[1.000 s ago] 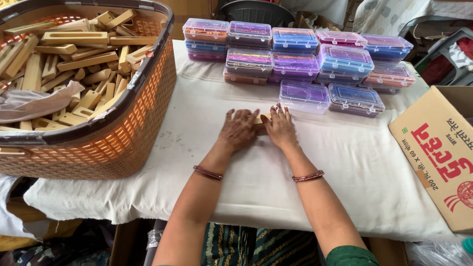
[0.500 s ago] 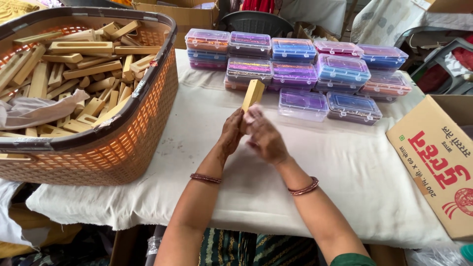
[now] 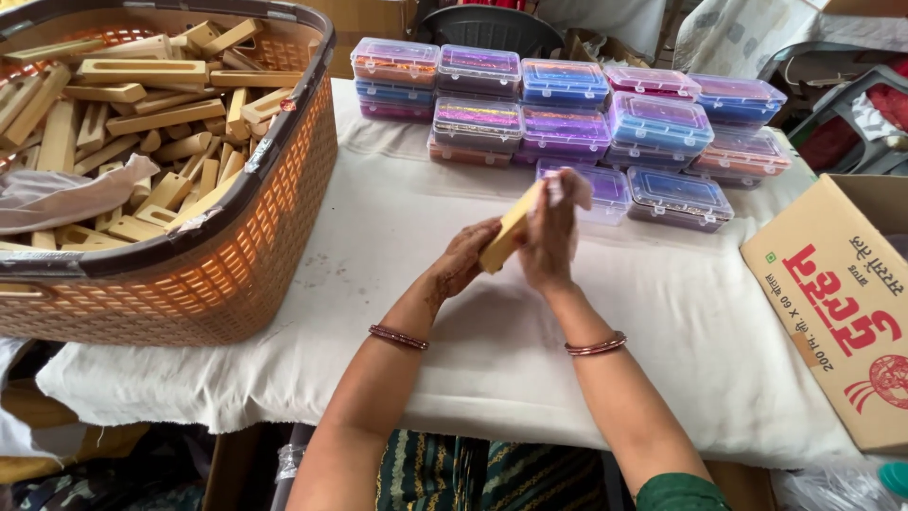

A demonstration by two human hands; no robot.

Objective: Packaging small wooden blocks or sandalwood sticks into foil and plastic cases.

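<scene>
Wood block (image 3: 509, 230) is held above the white cloth (image 3: 397, 284), pinched between left hand (image 3: 463, 260) and right hand (image 3: 550, 232), fingers closed on it; looks light, rigid, non-slip, best gripped by its long flat faces.

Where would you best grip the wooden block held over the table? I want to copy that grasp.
Grip the wooden block at its lower end, one hand per long side: the left hand takes it from the left, the right hand from the right. It is long, narrow and tilted.
</scene>
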